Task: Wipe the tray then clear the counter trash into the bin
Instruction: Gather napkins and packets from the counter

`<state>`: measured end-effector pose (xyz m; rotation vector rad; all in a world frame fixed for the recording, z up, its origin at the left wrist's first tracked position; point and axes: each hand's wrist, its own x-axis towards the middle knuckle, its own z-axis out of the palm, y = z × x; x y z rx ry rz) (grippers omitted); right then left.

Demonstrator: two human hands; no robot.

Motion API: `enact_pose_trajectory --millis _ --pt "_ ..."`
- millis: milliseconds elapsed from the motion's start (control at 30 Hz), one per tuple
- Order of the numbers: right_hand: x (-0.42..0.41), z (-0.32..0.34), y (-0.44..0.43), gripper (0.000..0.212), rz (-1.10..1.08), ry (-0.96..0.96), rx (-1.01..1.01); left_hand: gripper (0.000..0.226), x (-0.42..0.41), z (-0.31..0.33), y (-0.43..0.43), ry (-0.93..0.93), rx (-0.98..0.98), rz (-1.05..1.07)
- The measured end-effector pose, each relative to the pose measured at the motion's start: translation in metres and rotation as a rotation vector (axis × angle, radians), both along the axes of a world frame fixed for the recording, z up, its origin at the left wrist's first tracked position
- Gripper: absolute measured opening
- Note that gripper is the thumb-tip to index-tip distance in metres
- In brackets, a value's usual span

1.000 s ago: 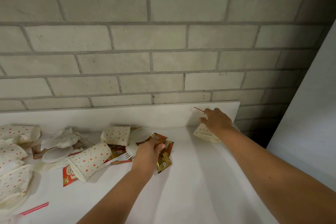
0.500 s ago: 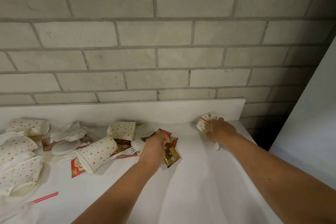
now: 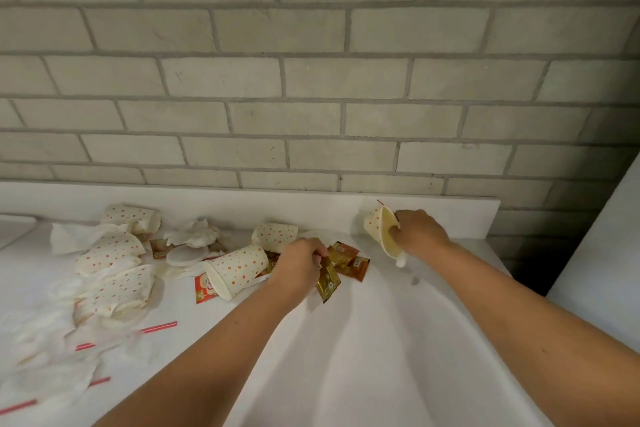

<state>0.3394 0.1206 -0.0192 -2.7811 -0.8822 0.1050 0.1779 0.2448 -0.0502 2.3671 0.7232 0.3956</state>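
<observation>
Left hand (image 3: 300, 262) pinching a sachet (image 3: 327, 282), right hand (image 3: 419, 236) gripping the cup (image 3: 375, 227); I'm aiming to gather more before binning.

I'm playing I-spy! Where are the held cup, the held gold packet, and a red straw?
Held cup (image 3: 373, 227): head view, dotted outer wall.
Gold packet (image 3: 327, 282): head view, lower half.
Red straw (image 3: 160, 326): head view, its middle.
</observation>
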Motion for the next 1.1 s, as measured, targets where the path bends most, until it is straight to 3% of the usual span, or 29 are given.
enact_pose_trajectory --millis 167,433,667,767,900,1100 --pt "-0.062 0.026 0.03 0.028 0.203 0.042 0.076 0.033 -0.054 0.025 0.014 -0.031 0.054 0.088" --pt "-0.203 0.056 0.082 0.008 0.544 0.182 0.167 0.022 -0.175 0.054 0.034 -0.058 0.114 0.244" --pt "-0.344 0.065 0.125 0.019 0.795 0.172 0.135 0.027 -0.309 0.073 0.054 0.025 0.157 0.432" --pt "-0.413 0.063 0.139 0.027 0.897 0.23 0.152 0.033 -0.382 0.077 0.059 0.044 0.133 0.542" --pt "-0.498 0.05 0.155 0.009 1.019 0.348 0.136 0.034 -0.475 0.07 0.063 0.089 0.105 0.657" --pt "-0.61 0.007 0.167 0.008 1.12 0.433 0.074 0.025 -0.593 0.029 0.055 0.178 -0.009 0.839"
